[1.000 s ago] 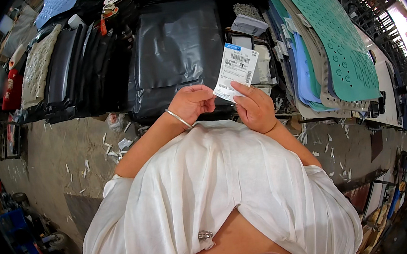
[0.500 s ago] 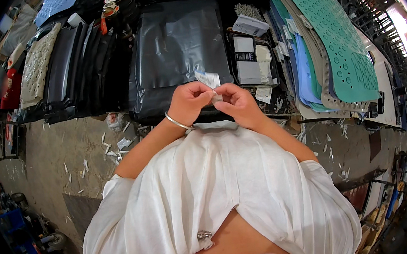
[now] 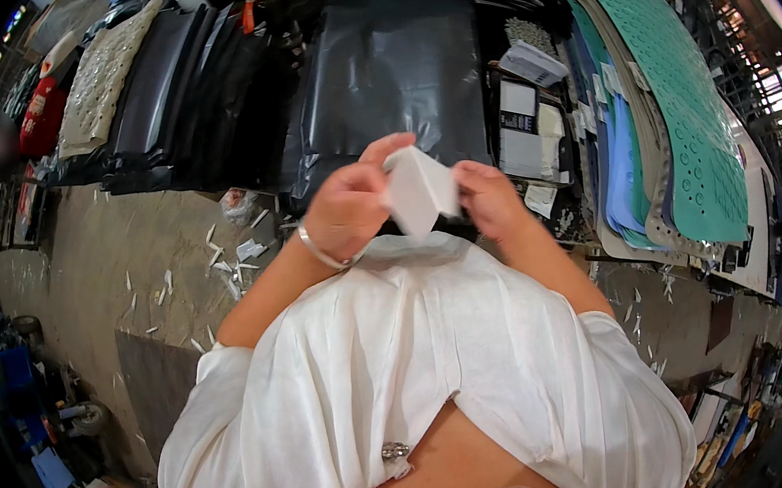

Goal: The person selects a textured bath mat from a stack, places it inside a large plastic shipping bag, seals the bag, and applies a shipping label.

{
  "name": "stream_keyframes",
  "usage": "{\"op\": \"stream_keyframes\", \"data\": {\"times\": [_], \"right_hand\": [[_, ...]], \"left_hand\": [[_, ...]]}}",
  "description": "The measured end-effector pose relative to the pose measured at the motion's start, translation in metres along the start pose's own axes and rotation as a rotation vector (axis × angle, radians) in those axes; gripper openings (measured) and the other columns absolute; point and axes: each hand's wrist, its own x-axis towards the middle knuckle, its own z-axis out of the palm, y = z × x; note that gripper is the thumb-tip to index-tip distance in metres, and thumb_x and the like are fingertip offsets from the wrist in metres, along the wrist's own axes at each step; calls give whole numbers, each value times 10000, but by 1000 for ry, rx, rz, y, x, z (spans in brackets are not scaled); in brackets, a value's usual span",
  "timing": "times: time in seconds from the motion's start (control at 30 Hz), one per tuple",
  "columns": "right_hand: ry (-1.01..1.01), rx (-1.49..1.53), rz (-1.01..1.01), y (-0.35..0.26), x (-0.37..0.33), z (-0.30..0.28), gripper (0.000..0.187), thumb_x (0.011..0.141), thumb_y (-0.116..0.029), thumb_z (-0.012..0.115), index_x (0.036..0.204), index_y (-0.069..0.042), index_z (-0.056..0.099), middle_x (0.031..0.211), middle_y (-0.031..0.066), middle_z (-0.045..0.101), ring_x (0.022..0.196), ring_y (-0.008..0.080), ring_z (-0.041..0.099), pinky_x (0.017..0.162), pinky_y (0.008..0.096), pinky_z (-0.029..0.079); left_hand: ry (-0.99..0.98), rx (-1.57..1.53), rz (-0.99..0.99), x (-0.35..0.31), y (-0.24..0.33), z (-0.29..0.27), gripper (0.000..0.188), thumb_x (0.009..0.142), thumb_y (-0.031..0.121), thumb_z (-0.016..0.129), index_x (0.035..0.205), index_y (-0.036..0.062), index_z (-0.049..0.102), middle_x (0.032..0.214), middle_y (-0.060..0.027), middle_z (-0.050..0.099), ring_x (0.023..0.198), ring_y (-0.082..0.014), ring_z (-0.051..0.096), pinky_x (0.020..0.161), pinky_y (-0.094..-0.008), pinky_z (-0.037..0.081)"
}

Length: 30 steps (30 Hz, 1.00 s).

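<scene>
Just in front of my chest, over the near edge of the work table, I hold a folded white paper label, slightly blurred by motion. My left hand pinches its left side between thumb and fingers. On the other side, my right hand has its fingers closed at the label's right edge. Behind the label lies a stack of black plastic bags, flat and shiny. To the right of the stack sits a dark tray with bundles of white labels in it.
Green bath mats with suction cups hang over the table's right side, above grey and blue ones. Folded black bags and a beige mat are at the left. A white packet lies behind the tray. Paper scraps litter the floor.
My hands have moved apart a little, and the label between them now shows a larger, plain white folded surface. The table's things appear farther right in the view.
</scene>
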Motion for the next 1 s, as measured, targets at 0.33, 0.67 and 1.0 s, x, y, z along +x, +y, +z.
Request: {"op": "stream_keyframes", "data": {"times": [0.33, 0.67, 1.0], "right_hand": [[388, -1387, -1249, -42, 35, 14, 488, 854, -43, 517, 1340, -5, 508, 1374, 197, 508, 1257, 320, 500, 1068, 372, 381], [102, -2032, -729, 72, 138, -2, 646, 948, -402, 458, 1487, -78, 308, 1547, 157, 283, 1433, 278, 261, 1163, 451, 193], [69, -2278, -811, 147, -3, -79, 615, 923, -311, 491, 1467, -68, 343, 1534, 154, 309, 1444, 299, 244, 1159, 456, 195]], "left_hand": [[492, 1049, -751, -142, 35, -187, 77, 773, 74, 653, 772, -3, 647, 865, -80, 676, 790, -131, 600, 695, -282, 480], [510, 1590, -215, -57, 31, -151, 278, 745, 224, 716, 925, 22, 651, 907, -157, 642, 872, -303, 632, 774, -371, 495], [574, 801, -583, 82, 17, -216, 494, 785, 250, 791, 1097, -97, 628, 1092, -158, 669, 992, -275, 635, 891, -373, 489]]}}
